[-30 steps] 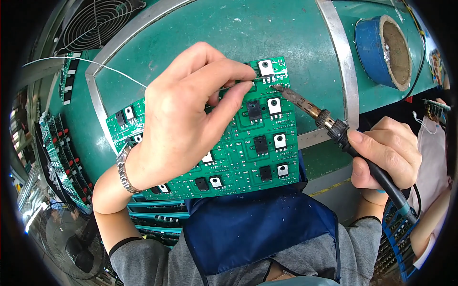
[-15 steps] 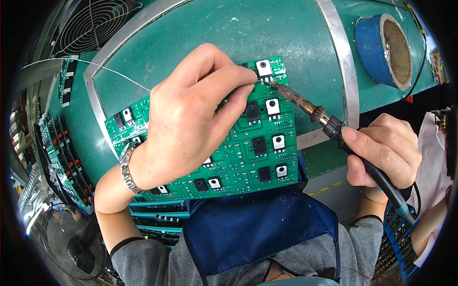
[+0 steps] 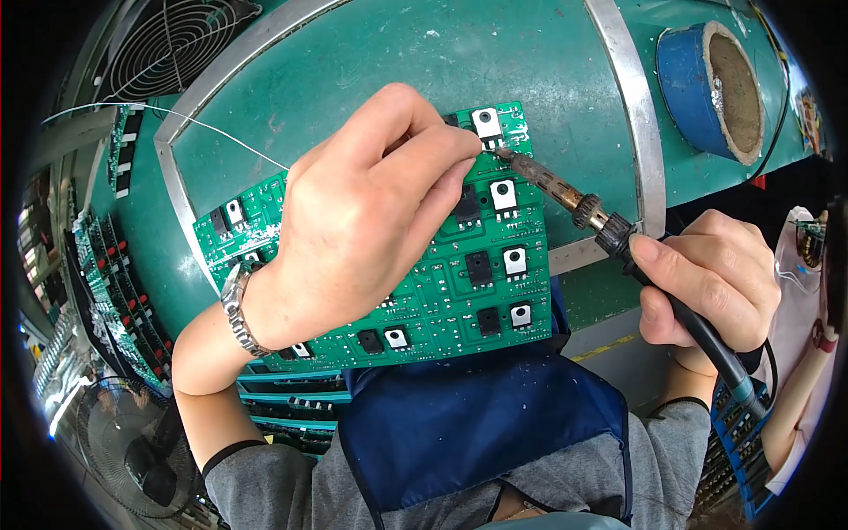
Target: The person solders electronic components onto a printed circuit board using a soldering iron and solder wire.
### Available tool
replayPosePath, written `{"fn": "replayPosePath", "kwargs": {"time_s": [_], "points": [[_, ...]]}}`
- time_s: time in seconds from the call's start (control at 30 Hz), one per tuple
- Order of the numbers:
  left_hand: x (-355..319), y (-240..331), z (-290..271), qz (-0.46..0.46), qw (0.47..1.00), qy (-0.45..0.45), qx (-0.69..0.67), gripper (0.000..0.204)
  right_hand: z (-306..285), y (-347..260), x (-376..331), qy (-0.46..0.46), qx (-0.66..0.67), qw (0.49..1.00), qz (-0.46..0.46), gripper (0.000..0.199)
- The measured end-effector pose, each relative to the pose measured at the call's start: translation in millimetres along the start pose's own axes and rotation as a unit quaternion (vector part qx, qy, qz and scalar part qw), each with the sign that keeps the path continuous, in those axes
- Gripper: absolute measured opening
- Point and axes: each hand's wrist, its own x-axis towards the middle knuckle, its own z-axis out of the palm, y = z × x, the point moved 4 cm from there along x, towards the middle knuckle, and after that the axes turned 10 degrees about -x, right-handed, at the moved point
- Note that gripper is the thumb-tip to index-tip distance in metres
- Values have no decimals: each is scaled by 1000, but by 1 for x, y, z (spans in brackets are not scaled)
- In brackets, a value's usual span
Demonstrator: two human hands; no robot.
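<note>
A green circuit board (image 3: 424,309) with rows of black and silver-backed transistors lies tilted before me, its near edge by my apron. My left hand (image 3: 362,208) is above it, thumb and forefinger pinched on solder wire; the thin wire (image 3: 225,134) trails from behind that hand to the upper left. In my right hand (image 3: 711,287) is a soldering iron (image 3: 574,203), gripped by its black handle. The iron's tip meets the legs of the top right transistor (image 3: 486,124), close to my left fingertips. My left hand hides the board's middle.
A blue ring-shaped tub (image 3: 707,97) stands at the far right of the green bench (image 3: 424,53), past a metal strip (image 3: 636,106). Racked boards (image 3: 119,291) and a fan (image 3: 132,450) are at left. Another person's arm (image 3: 799,415) shows at the right edge.
My left hand has shifted slightly right, with the wire. The iron's tip has edged slightly left along the transistor's legs. The other person's arm at the right has moved.
</note>
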Motion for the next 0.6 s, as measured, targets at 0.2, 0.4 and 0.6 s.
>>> {"fn": "replayPosePath", "kwargs": {"time_s": [0.2,0.4,0.6], "points": [[1,2,1,17,1000,1,3,20,0,0,0,4,1,1000,-7,28],[3,5,-4,13,1000,9,12,20,0,0,0,6,-4,1000,-7,26],[3,3,0,6,1000,-5,7,20,0,0,0,8,-5,1000,-9,25]]}}
